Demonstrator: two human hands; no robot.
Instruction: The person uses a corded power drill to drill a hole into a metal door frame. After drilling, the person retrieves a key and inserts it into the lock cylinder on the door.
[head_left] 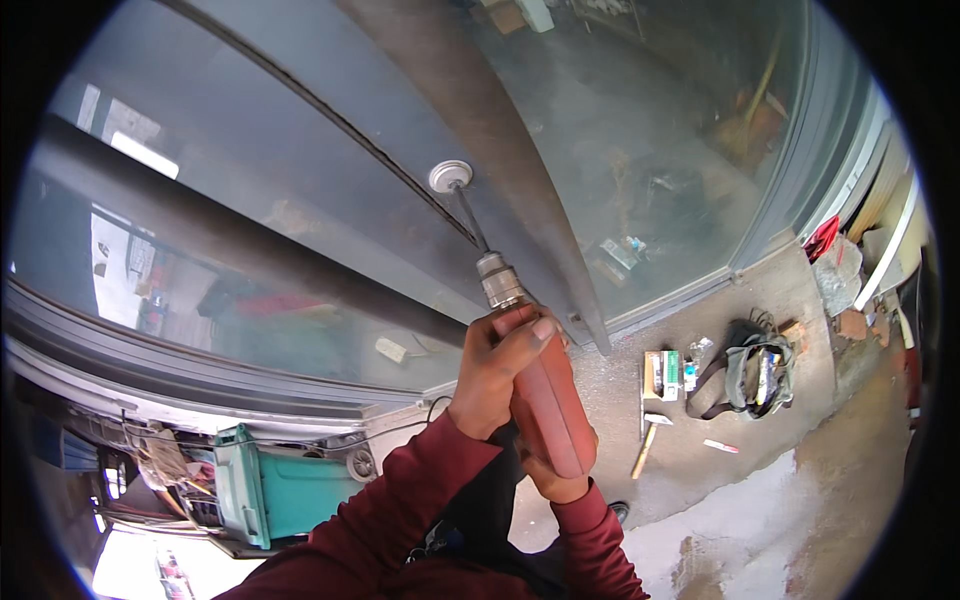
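Note:
I hold a red power drill (552,410) with both hands. My left hand (490,365) is wrapped round the front of its body, just behind the metal chuck (499,282), with the thumb across the top. Farther back, my right hand (560,486) grips the rear underside, its fingers mostly hidden by the housing. From the chuck a long thin bit (470,217) runs to a round pale disc-like piece (449,174). That piece sits at the grey door's surface (400,110), beside a dark seam. Whether the bit's tip has entered the door is hidden.
Glass panes (640,130) flank the grey door. On the floor at right are an open tool bag (762,375), a small box (660,376), a hammer (645,450) and a red-and-white marker-like stick (720,446). A green wheeled bin (300,490) lies at left, near a black cable (400,429).

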